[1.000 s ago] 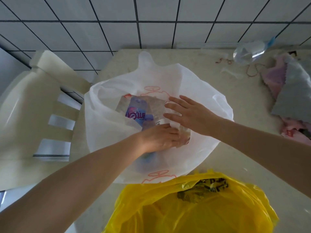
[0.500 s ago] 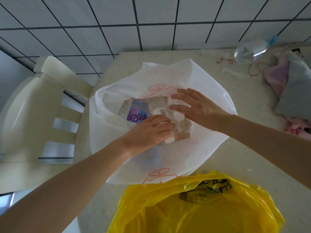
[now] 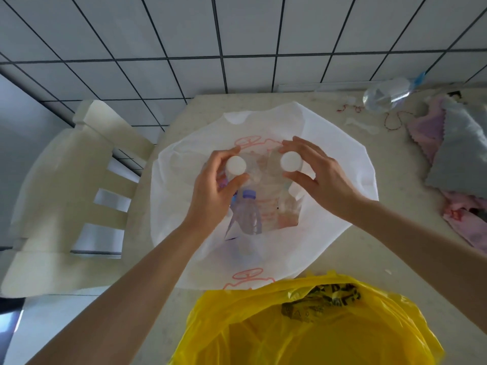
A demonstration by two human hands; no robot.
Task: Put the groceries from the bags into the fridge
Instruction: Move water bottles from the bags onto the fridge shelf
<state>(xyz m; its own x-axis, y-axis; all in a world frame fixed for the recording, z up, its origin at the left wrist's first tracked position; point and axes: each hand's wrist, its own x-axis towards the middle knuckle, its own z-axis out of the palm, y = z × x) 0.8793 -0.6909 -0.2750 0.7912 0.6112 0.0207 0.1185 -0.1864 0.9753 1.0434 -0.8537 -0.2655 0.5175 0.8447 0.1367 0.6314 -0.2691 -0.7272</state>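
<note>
**Head view: two white-capped bottles gripped over the open white bag**

Head view, far left: a pale chair (image 3: 66, 196) is set against the counter's left edge, with tiled floor seen beyond it and bare counter (image 3: 395, 185) left open to the right of the bags. At the centre of the counter the white bag (image 3: 342, 164) is spread wide, its rim folded outward on all sides. The left hand (image 3: 213, 191) is curled around the neck of a white-capped bottle (image 3: 235, 165), thumb and fingers closed on it just under the cap. Below it, a clear bottle with a purple cap (image 3: 249, 214) is seen lying inside the bag. The right hand (image 3: 324, 180) is closed in the same way around a second white-capped bottle (image 3: 291, 161), thumb on the near side and fingers arched over the far side. Both gripped bottles are held upright, side by side and apart, within the bag's mouth. A yellow bag (image 3: 303, 327) is set at the near edge, touching the white one. At the far right, a clear plastic bottle (image 3: 386, 94) and a heap of cloths (image 3: 458, 143) are laid near the counter's edge.
</note>
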